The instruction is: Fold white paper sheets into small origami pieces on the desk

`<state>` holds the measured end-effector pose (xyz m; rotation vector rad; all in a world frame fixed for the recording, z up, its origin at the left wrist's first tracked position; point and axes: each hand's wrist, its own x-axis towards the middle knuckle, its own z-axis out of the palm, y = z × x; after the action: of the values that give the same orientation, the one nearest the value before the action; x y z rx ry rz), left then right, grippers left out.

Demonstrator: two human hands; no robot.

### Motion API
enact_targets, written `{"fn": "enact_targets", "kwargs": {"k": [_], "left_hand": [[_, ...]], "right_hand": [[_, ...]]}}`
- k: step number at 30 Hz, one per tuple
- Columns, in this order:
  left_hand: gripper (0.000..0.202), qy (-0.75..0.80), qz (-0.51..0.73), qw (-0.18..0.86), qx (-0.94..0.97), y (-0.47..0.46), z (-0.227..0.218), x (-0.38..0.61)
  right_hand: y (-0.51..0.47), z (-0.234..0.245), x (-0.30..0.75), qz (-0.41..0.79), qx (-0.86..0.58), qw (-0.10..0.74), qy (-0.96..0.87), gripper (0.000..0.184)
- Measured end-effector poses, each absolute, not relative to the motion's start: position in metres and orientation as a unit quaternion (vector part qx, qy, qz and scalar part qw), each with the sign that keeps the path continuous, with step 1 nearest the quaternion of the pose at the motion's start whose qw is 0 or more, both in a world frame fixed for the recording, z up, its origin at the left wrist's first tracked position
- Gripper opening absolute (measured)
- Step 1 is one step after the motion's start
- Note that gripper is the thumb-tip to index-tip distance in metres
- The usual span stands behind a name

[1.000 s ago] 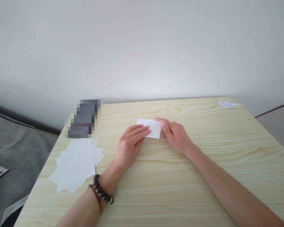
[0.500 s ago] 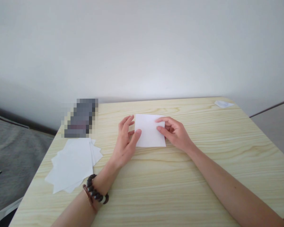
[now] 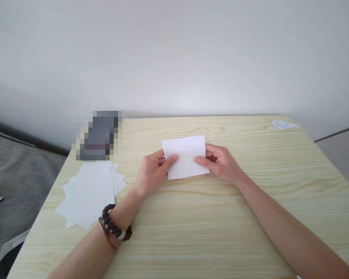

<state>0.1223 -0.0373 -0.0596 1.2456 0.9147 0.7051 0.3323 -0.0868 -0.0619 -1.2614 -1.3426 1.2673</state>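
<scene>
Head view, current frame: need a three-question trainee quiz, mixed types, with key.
1. True or false: the left hand and the right hand both hold the white sheet.
2. The beaded bracelet is on the person's: A) right wrist; B) left wrist.
3. Fill in: the fanned paper stack lies on the ____.

Key: 1. True. 2. B. 3. Table.

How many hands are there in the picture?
2: the bare left hand holds the left side of the white, four-sided paper sheet, and the bare right hand holds its right side. Some fingers are partly hidden behind it.
</scene>
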Motion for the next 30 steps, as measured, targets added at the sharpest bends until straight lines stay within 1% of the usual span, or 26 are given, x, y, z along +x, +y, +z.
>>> {"fn": "enact_targets", "kwargs": {"k": [2,6,8,12,17,20,23,30], "left_hand": [[0.047,0.392,0.302,0.676,0.546,-0.036,-0.0577,0.1223],[0.065,0.337,0.282,0.745,0.502,-0.0321,-0.052,0.1199],[0.069,0.328,0.281,0.757,0.49,-0.0305,-0.05,0.1183],[0.051,0.34,0.282,0.723,0.532,-0.0308,-0.049,0.1186],[0.041,0.344,0.291,0.691,0.566,-0.033,-0.0503,0.122],[0.034,0.328,0.309,0.663,0.598,-0.0326,-0.0524,0.1208],[0.035,0.342,0.316,0.636,0.616,-0.0306,-0.0565,0.1182],[0.035,0.372,0.277,0.641,0.611,-0.0288,-0.0531,0.1163]], "right_hand": [[-0.0866,-0.063,0.3337,0.474,-0.508,0.449,-0.562,0.025],[-0.0867,-0.064,0.3359,0.424,-0.488,0.443,-0.622,0.042],[-0.0871,-0.0637,0.3363,0.421,-0.482,0.43,-0.637,0.045],[-0.0885,-0.0634,0.3363,0.435,-0.474,0.426,-0.636,0.043],[-0.0895,-0.0647,0.3368,0.459,-0.459,0.448,-0.615,0.039],[-0.0891,-0.0655,0.337,0.456,-0.447,0.442,-0.63,0.037],[-0.0886,-0.0653,0.3361,0.452,-0.446,0.424,-0.646,0.038],[-0.0879,-0.0625,0.3329,0.406,-0.472,0.428,-0.655,0.034]]}}
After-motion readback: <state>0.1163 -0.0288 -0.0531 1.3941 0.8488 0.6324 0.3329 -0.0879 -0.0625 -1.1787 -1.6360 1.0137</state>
